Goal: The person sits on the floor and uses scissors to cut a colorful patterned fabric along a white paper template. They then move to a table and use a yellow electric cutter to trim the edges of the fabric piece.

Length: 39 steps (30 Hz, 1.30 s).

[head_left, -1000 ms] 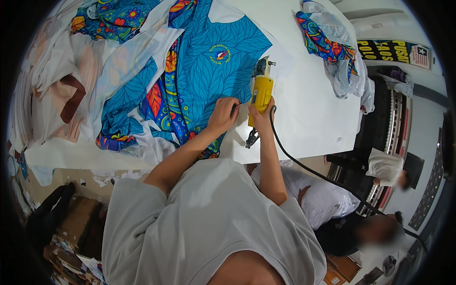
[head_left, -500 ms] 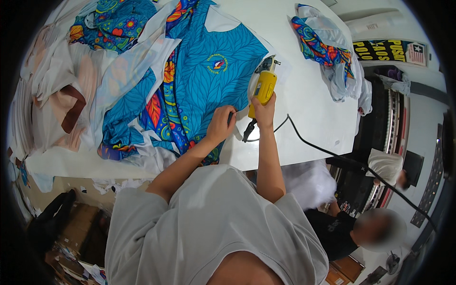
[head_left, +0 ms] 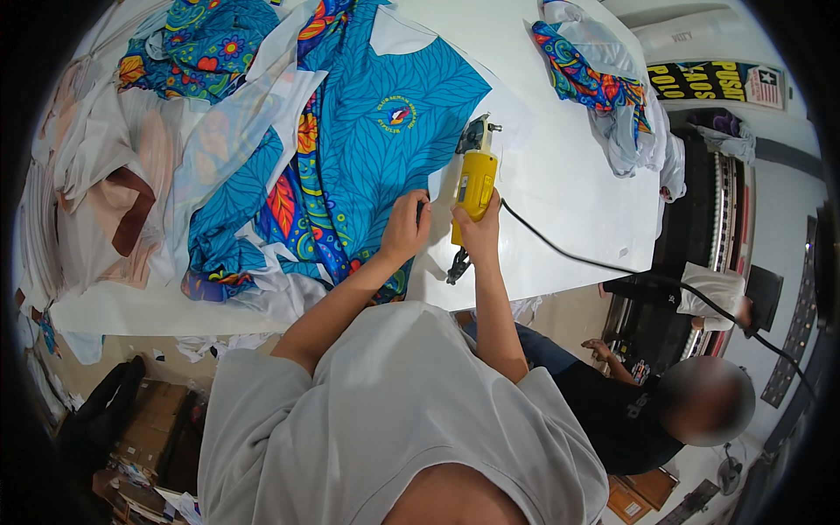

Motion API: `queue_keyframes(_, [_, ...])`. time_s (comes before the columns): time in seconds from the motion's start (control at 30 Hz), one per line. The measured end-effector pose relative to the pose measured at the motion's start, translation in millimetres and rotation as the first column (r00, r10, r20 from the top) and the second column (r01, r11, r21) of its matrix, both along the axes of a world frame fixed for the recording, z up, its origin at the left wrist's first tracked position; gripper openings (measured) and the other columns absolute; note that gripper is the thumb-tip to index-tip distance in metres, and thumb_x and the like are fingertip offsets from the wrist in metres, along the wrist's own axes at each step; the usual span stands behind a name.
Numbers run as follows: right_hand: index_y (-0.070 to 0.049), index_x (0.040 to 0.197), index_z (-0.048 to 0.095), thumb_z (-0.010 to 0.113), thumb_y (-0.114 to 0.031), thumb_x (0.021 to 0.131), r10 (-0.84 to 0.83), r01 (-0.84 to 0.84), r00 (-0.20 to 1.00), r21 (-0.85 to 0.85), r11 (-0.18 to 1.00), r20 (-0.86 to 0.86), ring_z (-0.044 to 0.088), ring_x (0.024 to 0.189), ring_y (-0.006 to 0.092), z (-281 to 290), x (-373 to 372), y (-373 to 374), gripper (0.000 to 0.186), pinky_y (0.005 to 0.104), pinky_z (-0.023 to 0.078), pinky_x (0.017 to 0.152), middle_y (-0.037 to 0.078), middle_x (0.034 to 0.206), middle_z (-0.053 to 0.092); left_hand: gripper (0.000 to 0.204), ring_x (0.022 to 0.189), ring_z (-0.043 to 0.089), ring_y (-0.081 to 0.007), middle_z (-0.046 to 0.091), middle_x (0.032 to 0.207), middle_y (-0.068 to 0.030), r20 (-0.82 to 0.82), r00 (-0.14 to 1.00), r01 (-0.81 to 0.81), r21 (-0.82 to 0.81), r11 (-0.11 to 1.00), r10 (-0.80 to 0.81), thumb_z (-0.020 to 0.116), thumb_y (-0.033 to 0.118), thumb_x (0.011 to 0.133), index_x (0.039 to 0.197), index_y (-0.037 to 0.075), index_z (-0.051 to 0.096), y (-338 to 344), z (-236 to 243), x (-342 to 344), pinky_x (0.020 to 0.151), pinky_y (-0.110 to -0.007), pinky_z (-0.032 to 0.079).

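My right hand [head_left: 479,229] is closed around the yellow body of a corded electric cloth cutter [head_left: 477,179]. Its metal cutting head points away from me, beside the right edge of a teal leaf-patterned fabric panel [head_left: 420,96] with a round emblem. My left hand [head_left: 404,232] rests with curled fingers on the lower right of that panel. A small dark thing shows between its thumb and fingers, too little of it visible to name. A bright flowered strip [head_left: 306,175] runs down the panel's left side.
White and peach cloth [head_left: 96,210] is heaped at the left. Another flowered bundle [head_left: 595,87] lies at the table's far right. The black cord [head_left: 595,262] crosses the right table edge [head_left: 560,296]. A person in black [head_left: 604,411] is close by on the right.
The cutter in my right hand has drawn slightly back and left and stands straighter. Its cord has swung over. My left hand has hardly moved. The white cloth near the other person is gone from view.
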State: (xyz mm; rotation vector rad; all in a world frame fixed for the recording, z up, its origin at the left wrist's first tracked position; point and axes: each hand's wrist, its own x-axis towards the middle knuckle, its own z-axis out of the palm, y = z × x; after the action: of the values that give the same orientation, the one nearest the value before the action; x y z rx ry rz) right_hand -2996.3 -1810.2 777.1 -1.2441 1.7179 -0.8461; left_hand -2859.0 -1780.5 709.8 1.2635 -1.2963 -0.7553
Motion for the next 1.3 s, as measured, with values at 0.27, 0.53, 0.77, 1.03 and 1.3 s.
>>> queue_keyframes(0.27, [0.001, 0.144, 0.029, 0.07, -0.013, 0.081, 0.066, -0.063, 0.996, -0.041, 0.997, 0.06, 0.065, 0.101, 0.0266, -11.0, -6.0, -0.9, 0.077, 0.0355, 0.054, 0.083, 0.02, 0.118, 0.06, 0.012, 0.093, 0.057, -0.0395, 0.06, 0.099, -0.0191, 0.025, 0.999, 0.022, 0.0, 1.0, -0.022, 0.056, 0.007, 0.094, 0.103, -0.001, 0.052, 0.5, -0.6, 0.8, 0.084, -0.045, 0.044])
queue_keyframes(0.53, [0.004, 0.142, 0.028, 0.071, -0.004, 0.081, 0.059, -0.048, 0.989, -0.083, 0.995, 0.137, 0.061, 0.101, 0.0218, -10.2, -0.9, -8.4, 0.075, 0.0315, 0.053, 0.084, 0.017, 0.119, 0.057, 0.013, 0.092, 0.057, -0.0393, 0.06, 0.097, -0.0184, 0.03, 0.999, 0.015, -0.008, 1.0, -0.015, 0.057, 0.006, 0.093, 0.103, 0.0, 0.053, -0.2, 0.0, 0.6, 0.083, -0.045, 0.044])
queue_keyframes(0.77, [0.004, 0.142, 0.028, 0.071, -0.007, 0.08, 0.036, -0.034, 0.998, -0.041, 0.999, 0.052, 0.063, 0.095, 0.0222, -6.0, 0.7, -18.9, 0.076, 0.0315, 0.055, 0.077, 0.018, 0.116, 0.058, 0.012, 0.092, 0.057, -0.038, 0.06, 0.097, -0.0177, 0.019, 0.999, 0.026, 0.023, 0.999, -0.027, 0.056, 0.006, 0.094, 0.103, 0.0, 0.053, 0.3, 0.6, 0.7, 0.082, -0.044, 0.044])
queue_keyframes(1.03, [0.004, 0.144, 0.027, 0.07, -0.007, 0.081, 0.008, -0.007, 1.0, -0.061, 0.998, 0.023, 0.065, 0.083, 0.0227, -19.7, -5.6, -37.0, 0.077, 0.0317, 0.056, 0.067, 0.019, 0.112, 0.059, 0.013, 0.098, 0.058, -0.038, 0.062, 0.104, -0.0186, 0.021, 0.998, 0.065, 0.078, 0.995, -0.067, 0.055, 0.007, 0.095, 0.105, 0.0, 0.053, 1.4, 2.2, 3.3, 0.086, -0.044, 0.045])
queue_keyframes(1.3, [-0.001, 0.145, 0.03, 0.068, -0.01, 0.081, -0.038, 0.038, 0.999, -0.006, 0.999, 0.004, 0.062, 0.101, 0.0286, -10.1, -1.6, -51.2, 0.075, 0.0369, 0.052, 0.084, 0.02, 0.119, 0.058, 0.013, 0.098, 0.058, -0.0382, 0.062, 0.104, -0.0188, 0.008, 0.999, 0.046, 0.056, 0.997, -0.047, 0.056, 0.008, 0.096, 0.105, 0.0, 0.053, 1.1, 1.9, 2.8, 0.086, -0.044, 0.045])
